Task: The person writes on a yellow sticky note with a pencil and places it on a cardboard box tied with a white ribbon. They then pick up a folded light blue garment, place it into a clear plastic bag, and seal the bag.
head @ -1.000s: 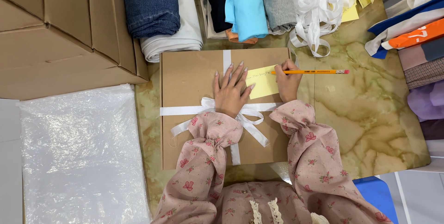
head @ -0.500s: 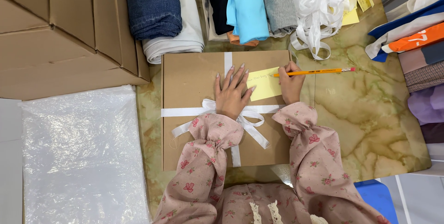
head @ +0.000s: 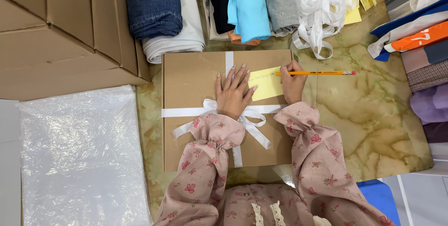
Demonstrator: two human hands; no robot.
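Head view: a flat brown cardboard box [head: 196,114] tied with white ribbon [head: 254,118] lies on the marbled green tabletop [head: 373,114]. The left hand [head: 233,90] rests flat with its fingers spread, on the box and the edge of a yellow paper note [head: 266,83]. The right hand [head: 293,82] is clamped on an orange pencil [head: 322,73], tip on the note. Folded fabrics [head: 247,4] lie beyond the box.

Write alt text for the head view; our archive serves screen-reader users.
A person's right hand writes with an orange pencil on a yellow sticky note while the left hand presses flat beside it, on a brown cardboard box tied with a white ribbon. Folded fabrics line the marble table above.
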